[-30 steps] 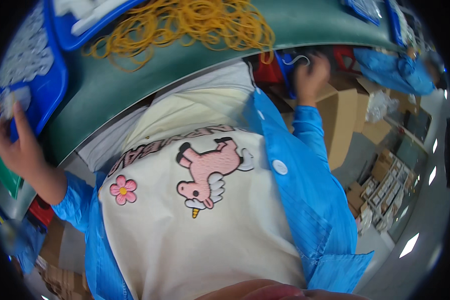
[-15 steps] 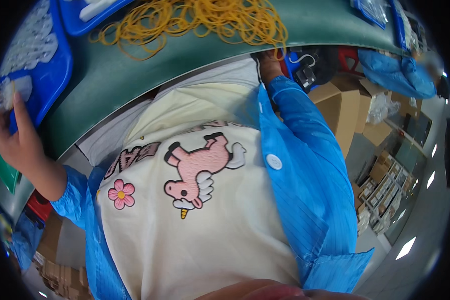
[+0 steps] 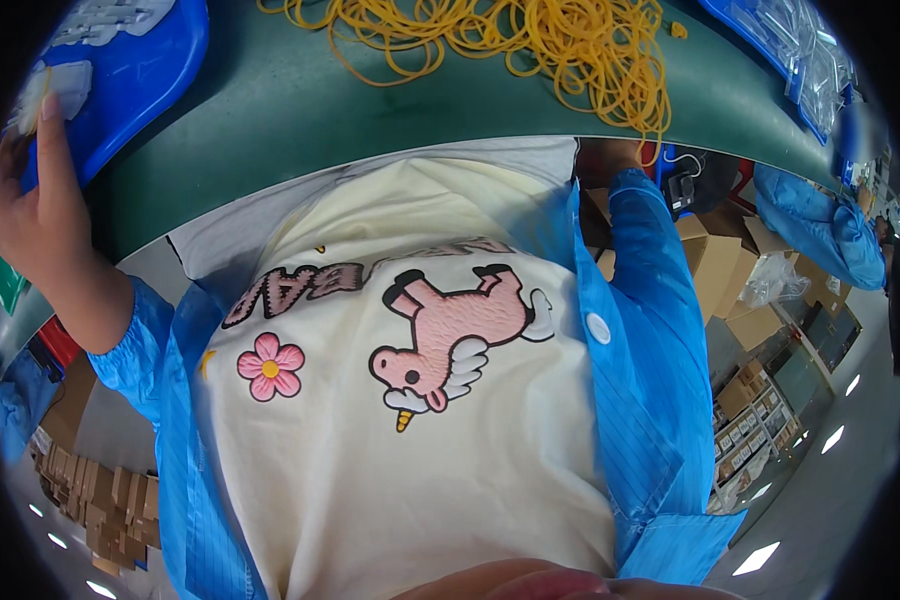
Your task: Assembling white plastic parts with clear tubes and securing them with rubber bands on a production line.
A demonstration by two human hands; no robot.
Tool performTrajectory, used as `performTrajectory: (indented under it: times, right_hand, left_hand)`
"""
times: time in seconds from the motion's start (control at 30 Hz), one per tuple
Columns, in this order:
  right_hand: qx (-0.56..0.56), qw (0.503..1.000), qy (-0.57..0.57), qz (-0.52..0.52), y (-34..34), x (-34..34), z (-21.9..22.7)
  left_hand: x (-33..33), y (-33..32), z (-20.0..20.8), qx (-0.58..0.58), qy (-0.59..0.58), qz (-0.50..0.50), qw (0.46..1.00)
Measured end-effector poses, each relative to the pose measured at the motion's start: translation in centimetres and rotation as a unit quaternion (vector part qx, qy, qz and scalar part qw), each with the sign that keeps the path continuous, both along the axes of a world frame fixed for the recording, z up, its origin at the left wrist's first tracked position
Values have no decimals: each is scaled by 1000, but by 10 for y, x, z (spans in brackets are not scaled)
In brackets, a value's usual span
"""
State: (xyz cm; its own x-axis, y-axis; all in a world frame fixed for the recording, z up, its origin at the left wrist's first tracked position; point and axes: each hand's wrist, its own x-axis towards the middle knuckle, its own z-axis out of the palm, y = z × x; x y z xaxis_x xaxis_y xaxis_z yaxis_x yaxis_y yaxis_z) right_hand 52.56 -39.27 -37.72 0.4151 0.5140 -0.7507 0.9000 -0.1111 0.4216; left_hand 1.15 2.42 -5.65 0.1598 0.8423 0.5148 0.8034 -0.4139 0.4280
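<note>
At the far left, my left hand (image 3: 45, 205) grips a bundle of whitish translucent plastic pieces (image 3: 68, 90) over a blue tray (image 3: 160, 85). A yellow rubber band runs round the bundle, beside my thumb. More whitish pieces (image 3: 115, 20) lie farther back in that tray. My right hand (image 3: 622, 153) is low at the table's front edge, beneath hanging rubber bands; its fingers are hidden. On the green table (image 3: 270, 110) a loose heap of yellow rubber bands (image 3: 610, 60) spreads across the far middle.
Another blue tray (image 3: 805, 95) with clear plastic pieces stands at the far right. Open cardboard boxes (image 3: 715, 265) sit below the table on the right, near a blue-sleeved person (image 3: 815, 225). A green object (image 3: 5, 270) is at the left edge.
The view has shifted, so the table and rubber bands appear farther right. My left hand keeps hold of the bundle by the tray. My right hand stays low at the table edge.
</note>
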Motion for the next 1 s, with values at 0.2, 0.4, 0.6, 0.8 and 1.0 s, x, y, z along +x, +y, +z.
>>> performTrajectory:
  times: [0.2,0.4,0.6,0.8,1.0]
  right_hand:
    - [-20,1000,-13,-16,-7,6,20]
    - [-27,999,-32,-34,1,12,40]
    - [3,999,-35,-20,-13,31,27]
    - [34,999,-24,15,-18,48,-3]
    - [66,997,-31,11,-25,48,-14]
  left_hand:
    - [-18,5,-6,-20,54,35,998]
    - [-43,27,-17,20,84,84,993]
    - [-51,35,-19,20,19,-21,999]
    - [-69,55,-15,-23,67,-89,993]
    - [-45,43,-10,-21,-3,-114,993]
